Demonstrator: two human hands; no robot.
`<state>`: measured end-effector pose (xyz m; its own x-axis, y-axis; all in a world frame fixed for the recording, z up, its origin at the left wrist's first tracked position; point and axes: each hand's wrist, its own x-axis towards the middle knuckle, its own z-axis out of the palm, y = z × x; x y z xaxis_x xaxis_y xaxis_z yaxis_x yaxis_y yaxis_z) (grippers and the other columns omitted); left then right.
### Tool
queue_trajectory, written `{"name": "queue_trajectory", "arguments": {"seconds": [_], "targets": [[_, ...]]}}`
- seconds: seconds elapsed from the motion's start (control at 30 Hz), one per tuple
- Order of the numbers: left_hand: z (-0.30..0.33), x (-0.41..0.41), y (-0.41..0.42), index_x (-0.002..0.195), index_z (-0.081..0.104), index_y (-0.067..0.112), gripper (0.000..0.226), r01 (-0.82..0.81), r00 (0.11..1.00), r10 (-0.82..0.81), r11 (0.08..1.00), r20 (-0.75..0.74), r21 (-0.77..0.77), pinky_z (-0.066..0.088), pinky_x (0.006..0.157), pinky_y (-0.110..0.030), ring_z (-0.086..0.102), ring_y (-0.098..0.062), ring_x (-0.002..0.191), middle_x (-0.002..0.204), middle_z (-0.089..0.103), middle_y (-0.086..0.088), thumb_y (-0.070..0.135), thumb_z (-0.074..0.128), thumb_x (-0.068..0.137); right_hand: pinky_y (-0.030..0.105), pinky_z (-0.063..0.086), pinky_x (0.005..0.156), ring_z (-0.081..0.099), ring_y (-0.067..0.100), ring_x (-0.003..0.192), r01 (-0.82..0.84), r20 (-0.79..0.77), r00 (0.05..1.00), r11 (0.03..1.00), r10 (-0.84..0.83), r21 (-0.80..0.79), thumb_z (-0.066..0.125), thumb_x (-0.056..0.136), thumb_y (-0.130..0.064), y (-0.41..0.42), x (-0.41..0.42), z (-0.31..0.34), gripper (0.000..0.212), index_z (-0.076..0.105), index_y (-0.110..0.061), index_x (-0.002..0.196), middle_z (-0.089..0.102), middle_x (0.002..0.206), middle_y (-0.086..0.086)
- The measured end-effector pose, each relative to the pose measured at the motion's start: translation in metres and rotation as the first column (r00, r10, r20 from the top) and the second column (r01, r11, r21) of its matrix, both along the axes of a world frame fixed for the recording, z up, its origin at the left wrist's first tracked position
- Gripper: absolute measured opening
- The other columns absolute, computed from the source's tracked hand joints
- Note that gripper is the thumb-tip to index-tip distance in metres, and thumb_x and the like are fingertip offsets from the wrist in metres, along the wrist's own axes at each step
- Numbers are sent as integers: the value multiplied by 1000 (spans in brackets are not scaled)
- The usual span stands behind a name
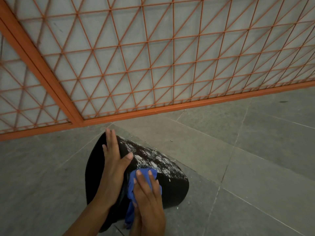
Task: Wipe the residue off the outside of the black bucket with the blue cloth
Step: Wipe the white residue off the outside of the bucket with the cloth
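Under right fingers [150, 176]: blue cloth [132, 186], pressed flat | left fingers [110, 142] flat on black bucket [172, 188]

head view | worn on person's head | faces forward and down | close above floor [238, 167] | orange mesh fence [153, 57] beyond

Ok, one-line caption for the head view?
Left hand steadies the black bucket; right hand presses the blue cloth against white residue.
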<state>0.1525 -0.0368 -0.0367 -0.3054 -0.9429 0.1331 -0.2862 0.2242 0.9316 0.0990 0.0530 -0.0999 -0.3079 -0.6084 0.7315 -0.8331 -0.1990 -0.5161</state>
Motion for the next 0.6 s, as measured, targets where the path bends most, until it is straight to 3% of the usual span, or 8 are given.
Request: {"name": "queue_trajectory", "arguments": {"seconds": [0.1,0.2,0.27,0.37,0.47,0.6], "targets": [[-5,0,8,143,2,50,79,77,995,-70,992,73,-100,-1,116,-31,-13,2,143,151,-4,37,61,38,73,28,17,112,15,10,140,78,-50,996,996,-75,45,20,101,-31,10,-2,-11,32,45,-19,116,6,154,-13],[-5,-1,11,142,37,26,57,101,992,-71,942,104,-320,15,118,-30,15,-1,144,152,29,21,47,34,89,31,15,113,12,16,141,79,-123,990,996,-74,36,24,101,-30,26,5,-23,25,43,-23,115,6,155,-11],[-4,-3,10,135,47,21,48,95,995,-76,927,67,-363,23,116,-32,26,-5,142,145,42,16,39,35,92,31,13,114,11,17,142,100,-130,987,995,-96,25,24,100,-30,31,9,-26,24,41,-23,116,6,155,-9],[-10,-8,6,144,31,20,58,122,993,-117,931,35,-343,17,119,-37,17,-10,145,155,25,12,36,38,88,33,13,114,10,19,142,123,-135,984,992,-118,35,23,100,-29,32,11,-30,25,34,-21,121,6,155,-7],[-15,-15,5,147,17,26,67,152,988,-149,951,32,-268,3,120,-49,-1,-3,146,157,7,21,39,37,84,33,15,113,12,18,142,142,-120,983,989,-137,32,23,100,-28,31,7,-32,26,32,-20,124,7,155,-7],[-1,-28,2,129,50,19,47,68,998,-68,934,12,-351,13,120,-46,19,-1,143,144,39,14,38,34,89,32,16,113,12,17,141,154,-100,983,988,-154,-6,23,101,-28,25,0,-30,33,29,-23,133,6,155,-7]]}}
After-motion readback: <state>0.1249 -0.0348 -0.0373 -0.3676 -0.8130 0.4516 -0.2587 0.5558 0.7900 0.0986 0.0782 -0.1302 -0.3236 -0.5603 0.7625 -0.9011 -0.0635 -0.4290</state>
